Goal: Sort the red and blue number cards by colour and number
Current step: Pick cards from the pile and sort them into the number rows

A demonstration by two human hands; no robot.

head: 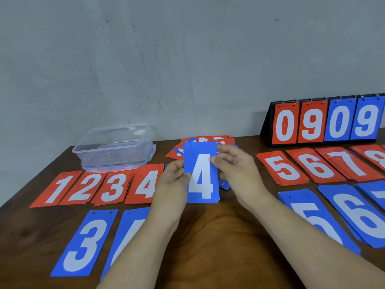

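Two grips, left hand point(174, 180) and right hand point(234, 163), pinch opposite edges of a blue rectangular plastic card numbered 4 point(201, 174), held upright over the brown wooden bench point(218, 236) for reading; its likely blue pile point(130, 230) lies at 7 o'clock.

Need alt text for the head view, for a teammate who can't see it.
The left hand and right hand hold a blue 4 card up over the wooden table. Sorted red piles and blue piles lie in rows on both sides. Behind are an unsorted heap, a clear plastic box and a flip scoreboard showing 0909.
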